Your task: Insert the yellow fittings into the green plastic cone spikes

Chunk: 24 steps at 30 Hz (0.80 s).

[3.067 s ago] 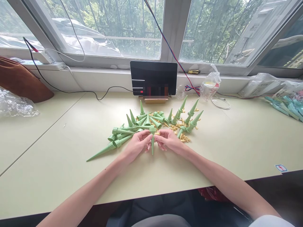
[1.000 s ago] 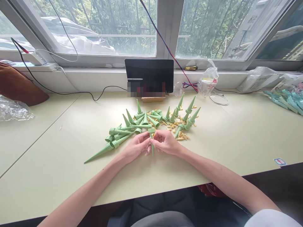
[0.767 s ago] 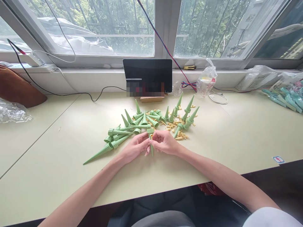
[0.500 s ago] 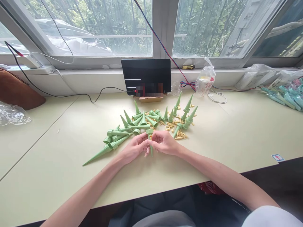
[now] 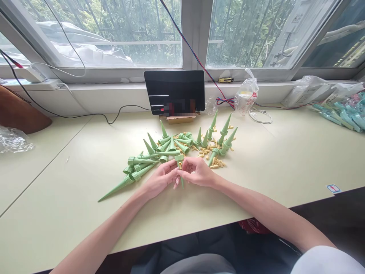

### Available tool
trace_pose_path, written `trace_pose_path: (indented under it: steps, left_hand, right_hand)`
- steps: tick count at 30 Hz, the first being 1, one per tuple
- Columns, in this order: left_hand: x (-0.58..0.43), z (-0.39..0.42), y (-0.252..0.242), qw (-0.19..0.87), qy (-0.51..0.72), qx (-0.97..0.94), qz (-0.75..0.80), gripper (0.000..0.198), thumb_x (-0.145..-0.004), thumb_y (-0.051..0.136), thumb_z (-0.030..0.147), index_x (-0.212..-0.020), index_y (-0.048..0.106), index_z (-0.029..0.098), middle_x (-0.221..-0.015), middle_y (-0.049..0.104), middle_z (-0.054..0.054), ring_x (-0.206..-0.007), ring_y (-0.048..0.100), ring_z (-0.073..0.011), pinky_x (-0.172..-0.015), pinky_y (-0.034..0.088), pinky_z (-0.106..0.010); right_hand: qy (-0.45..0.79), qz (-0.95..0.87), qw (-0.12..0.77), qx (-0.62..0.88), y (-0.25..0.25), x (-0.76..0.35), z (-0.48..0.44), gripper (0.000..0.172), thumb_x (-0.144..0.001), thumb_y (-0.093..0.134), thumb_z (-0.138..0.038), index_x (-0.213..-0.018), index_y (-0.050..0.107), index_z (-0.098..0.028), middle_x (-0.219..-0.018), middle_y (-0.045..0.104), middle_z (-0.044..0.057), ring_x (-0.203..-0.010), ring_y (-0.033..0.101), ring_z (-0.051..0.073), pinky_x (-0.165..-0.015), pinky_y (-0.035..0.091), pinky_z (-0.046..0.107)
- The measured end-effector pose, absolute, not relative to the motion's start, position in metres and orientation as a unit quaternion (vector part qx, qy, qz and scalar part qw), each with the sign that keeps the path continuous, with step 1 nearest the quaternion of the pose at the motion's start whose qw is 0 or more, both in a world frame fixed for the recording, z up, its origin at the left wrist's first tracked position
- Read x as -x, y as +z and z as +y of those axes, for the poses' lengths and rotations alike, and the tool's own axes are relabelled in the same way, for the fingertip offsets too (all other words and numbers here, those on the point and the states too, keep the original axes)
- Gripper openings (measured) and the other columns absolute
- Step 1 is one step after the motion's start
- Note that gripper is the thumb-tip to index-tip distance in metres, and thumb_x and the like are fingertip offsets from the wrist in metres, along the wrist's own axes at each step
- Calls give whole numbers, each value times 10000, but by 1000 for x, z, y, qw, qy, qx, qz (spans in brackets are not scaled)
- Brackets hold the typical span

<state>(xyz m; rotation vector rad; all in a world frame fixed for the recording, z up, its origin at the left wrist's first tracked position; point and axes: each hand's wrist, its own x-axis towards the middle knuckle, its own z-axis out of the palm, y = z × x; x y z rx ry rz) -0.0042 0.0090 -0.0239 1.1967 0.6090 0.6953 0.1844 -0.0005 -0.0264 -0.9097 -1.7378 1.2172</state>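
Observation:
Between my two hands a green plastic watering spike [image 5: 179, 158] points its tip down toward me, cap end away. A small yellow valve [image 5: 180, 165] sticks out of its side with the open end facing up. My left hand [image 5: 163, 179] is closed round the spike from the left. From the right, my right hand [image 5: 199, 171] pinches the spike beside the valve, thumb just below it; some of its fingertips are hidden. Beyond my hands lies a pile of similar green spikes [image 5: 145, 160], with several loose yellow valves [image 5: 218, 163] to the right.
Several spikes with valves fitted stand tip up at the right [image 5: 226, 125]. A tablet [image 5: 174, 91] leans on a cardboard stand [image 5: 180, 119] by the window. Further right are a bagged cup [image 5: 245, 99], a coiled white cable [image 5: 261, 117] and bagged teal pieces [image 5: 343, 112].
The yellow valve's round opening shows more fully, with my right fingertips slightly apart from it. My hands stay almost in place, and the whole view has shifted slightly.

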Motion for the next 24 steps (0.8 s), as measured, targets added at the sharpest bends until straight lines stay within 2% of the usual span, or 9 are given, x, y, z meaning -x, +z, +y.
trace_pose_path:
  steps: [11, 15, 19, 21, 24]
  left_hand:
    - [2, 10, -21, 731, 321, -529, 287, 187, -911, 650, 336, -950, 609, 158, -795, 563, 1, -599, 552, -88, -523, 480, -217]
    - [1, 9, -14, 689, 329, -546, 345, 334, -889, 670, 373, -1138, 590, 164, -828, 575, -7, -569, 516, -78, -500, 467, -211]
    - [3, 10, -7, 623, 343, -582, 394, 558, -866, 686, 391, -1346, 461, 218, -762, 578, 18, -551, 529, -103, -521, 492, -235]
    - [3, 10, -5, 583, 343, -616, 403, 597, -871, 673, 393, -1385, 412, 240, -712, 567, 35, -517, 528, -110, -516, 486, -240]
    - [4, 8, -5, 527, 333, -656, 426, 528, -872, 654, 405, -1329, 455, 231, -671, 544, 49, -469, 503, -105, -481, 441, -228]
  right_hand:
    - [406, -730, 418, 357, -27, -187, 2, 288, -814, 621, -301, -634, 417, -207, -596, 487, -38, -521, 449, 89, -495, 392, 228]
    - [334, -769, 414, 354, -25, -191, 4, 316, -809, 560, -259, -575, 351, -215, -533, 431, -45, -496, 391, 88, -498, 345, 237]
    - [256, -771, 442, 379, -23, -198, 9, 332, -818, 520, -236, -561, 310, -219, -506, 383, -45, -485, 367, 97, -511, 322, 253]
    - [221, -747, 463, 422, -23, -201, 14, 355, -843, 506, -259, -566, 289, -221, -503, 360, -45, -478, 347, 98, -500, 307, 254]
    - [192, -705, 489, 476, -23, -205, 20, 366, -892, 498, -311, -590, 312, -221, -520, 359, -46, -484, 340, 100, -504, 310, 253]
